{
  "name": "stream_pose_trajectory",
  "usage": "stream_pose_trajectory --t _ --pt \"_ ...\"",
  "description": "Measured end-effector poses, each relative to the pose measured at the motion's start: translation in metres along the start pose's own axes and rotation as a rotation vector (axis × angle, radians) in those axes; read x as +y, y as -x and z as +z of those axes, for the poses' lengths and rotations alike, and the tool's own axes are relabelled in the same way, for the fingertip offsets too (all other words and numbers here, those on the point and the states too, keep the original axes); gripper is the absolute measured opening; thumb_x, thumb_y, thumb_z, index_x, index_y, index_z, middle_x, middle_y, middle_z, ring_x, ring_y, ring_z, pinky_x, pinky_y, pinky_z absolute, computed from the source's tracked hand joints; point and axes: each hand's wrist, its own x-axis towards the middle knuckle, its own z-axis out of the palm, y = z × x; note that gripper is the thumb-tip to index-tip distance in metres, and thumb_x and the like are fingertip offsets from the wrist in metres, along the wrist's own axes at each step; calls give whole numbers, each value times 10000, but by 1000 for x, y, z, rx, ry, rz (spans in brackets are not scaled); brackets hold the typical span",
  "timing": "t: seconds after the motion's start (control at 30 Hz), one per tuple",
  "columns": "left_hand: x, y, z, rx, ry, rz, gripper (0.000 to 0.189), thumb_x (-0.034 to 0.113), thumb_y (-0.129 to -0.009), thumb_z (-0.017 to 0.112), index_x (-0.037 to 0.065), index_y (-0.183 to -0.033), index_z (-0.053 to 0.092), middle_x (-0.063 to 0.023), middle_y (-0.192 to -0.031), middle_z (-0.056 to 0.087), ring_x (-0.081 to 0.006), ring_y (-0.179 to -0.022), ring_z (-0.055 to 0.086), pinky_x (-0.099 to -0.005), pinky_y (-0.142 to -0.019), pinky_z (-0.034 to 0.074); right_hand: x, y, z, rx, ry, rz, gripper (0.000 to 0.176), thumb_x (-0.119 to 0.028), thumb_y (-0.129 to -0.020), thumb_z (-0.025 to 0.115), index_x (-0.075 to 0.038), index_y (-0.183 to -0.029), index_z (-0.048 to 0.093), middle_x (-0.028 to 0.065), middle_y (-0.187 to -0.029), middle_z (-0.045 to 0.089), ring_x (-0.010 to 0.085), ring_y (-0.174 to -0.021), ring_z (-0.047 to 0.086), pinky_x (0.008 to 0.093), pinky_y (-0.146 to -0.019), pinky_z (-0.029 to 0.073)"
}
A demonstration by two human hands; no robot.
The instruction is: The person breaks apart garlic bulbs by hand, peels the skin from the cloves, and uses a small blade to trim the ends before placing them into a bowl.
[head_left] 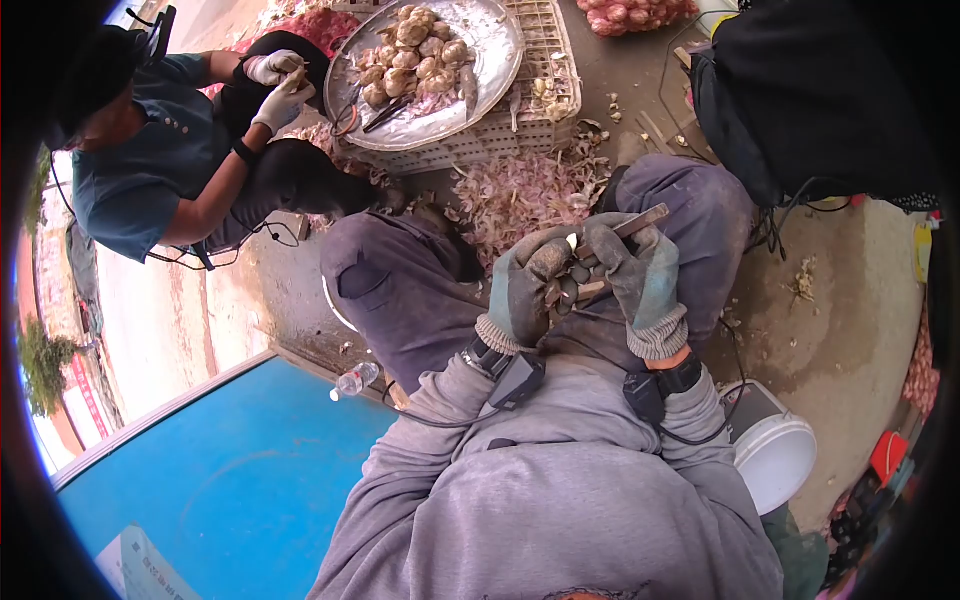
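Both my hands wear grey and teal work gloves and meet above my lap. My left hand (530,285) is closed, with a small white bit of garlic (572,242) showing at its fingertips. My right hand (640,275) is closed around a flat, brownish knife-like tool (645,219), whose end sticks out up and to the right. The fingers of both hands crowd together, so most of the garlic is hidden. Beyond my knees, a round metal tray (497,45) holds a heap of garlic bulbs (410,55) and some dark-handled tools.
The tray rests on a plastic crate (560,70). Garlic skins (530,200) litter the floor before me. A gloved co-worker (160,150) sits at left. Beside me are a blue board (250,470), a plastic bottle (357,379), a white bucket (778,460) and a dark draped cloth (830,100).
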Motion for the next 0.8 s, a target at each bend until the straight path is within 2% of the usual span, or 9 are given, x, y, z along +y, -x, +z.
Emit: stream_pose_trajectory --t 0.03,0.17,0.23,0.27,0.33,0.43,0.53,0.63,0.8 --pt "1 0 2 8 -2 -18 294 171 -1024 588 -3 -1255 637 -78 -935 711 -72 -653 609 -177 -514 442 -1 1 2 -23 -165 11 408 -297 -1036 446 43 -1136 650 94 -927 701 175 -756 692 281 -671 579" --pt "4 2 5 7 -131 4 299 165 -1013 611 -6 -1255 645 -68 -944 708 -65 -677 604 -195 -534 456 4 -6 3 92 -147 30 215 -147 -992 603 37 -1079 673 77 -943 679 133 -766 647 285 -663 556" --pt "4 3 5 44 -362 85 390 208 -962 668 -31 -1269 632 -83 -899 684 -92 -623 583 -233 -531 462 5 -8 4 113 311 -116 158 -110 -967 678 26 -1045 697 44 -922 700 88 -783 630 251 -673 535" --pt "3 3 5 48 -371 94 363 183 -965 675 -30 -1257 639 -69 -934 689 -94 -705 613 -229 -566 489 4 -8 2 96 297 -97 141 -80 -931 737 17 -1030 710 17 -883 711 71 -774 621 238 -665 518" --pt "0 2 6 37 -311 114 339 152 -960 689 -33 -1240 645 -62 -979 698 -109 -801 651 -231 -617 530 5 -7 6 117 511 -205 141 -75 -929 738 22 -1026 706 27 -868 716 68 -749 614 251 -653 516" --pt "0 3 3 30 -208 98 337 141 -952 692 -44 -1229 645 -82 -981 706 -118 -794 656 -246 -634 552 3 -5 3 52 410 -194 166 -106 -929 743 41 -999 706 42 -854 716 74 -755 615 267 -664 529" --pt "-5 -1 -7 0 -281 78 338 167 -977 662 -47 -1238 642 -89 -946 705 -104 -732 651 -237 -606 542 -17 -1 -2 14 638 -136 189 -125 -925 751 48 -990 710 43 -828 712 77 -738 616 268 -656 530" --pt "3 5 13 52 -296 97 380 243 -977 654 -46 -1223 651 -28 -806 655 -55 -595 551 -199 -509 416 -23 4 -10 -29 347 66 180 -127 -921 752 41 -976 717 41 -803 706 89 -708 634 269 -634 537" --pt "10 5 -1 -90 -237 49 368 232 -1024 608 -44 -1266 626 -94 -848 669 -70 -564 555 -202 -491 436 -32 11 -14 -110 441 174 203 -116 -946 723 38 -1074 686 48 -860 706 109 -734 660 248 -643 535"
